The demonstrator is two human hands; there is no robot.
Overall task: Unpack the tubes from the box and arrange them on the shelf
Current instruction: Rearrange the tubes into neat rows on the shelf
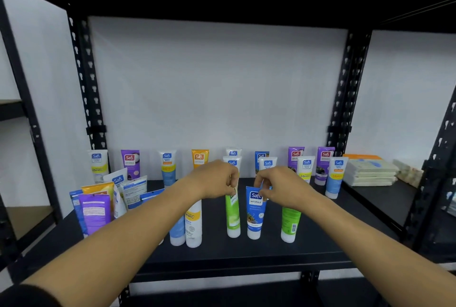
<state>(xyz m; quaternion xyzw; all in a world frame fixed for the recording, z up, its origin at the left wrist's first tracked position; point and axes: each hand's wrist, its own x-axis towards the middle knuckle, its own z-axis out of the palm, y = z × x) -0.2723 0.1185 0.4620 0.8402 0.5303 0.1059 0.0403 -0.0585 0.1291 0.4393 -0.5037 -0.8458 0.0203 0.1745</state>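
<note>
Both hands reach over the black shelf [246,255]; the left hand [217,178] pinches the top edge of a green tube [233,215] standing cap-down; the right hand [278,187] pinches the top of a blue tube [255,210] just beside it, labelled "Safi NATURALS"; another green tube [291,224] stands to the right, barcode outward; the back row of tubes [199,161] shows "Safi" logos, some with "Vitamin C"; loose tubes [96,210] cluster at the left; folded packs [370,173] lie at the right.
</note>
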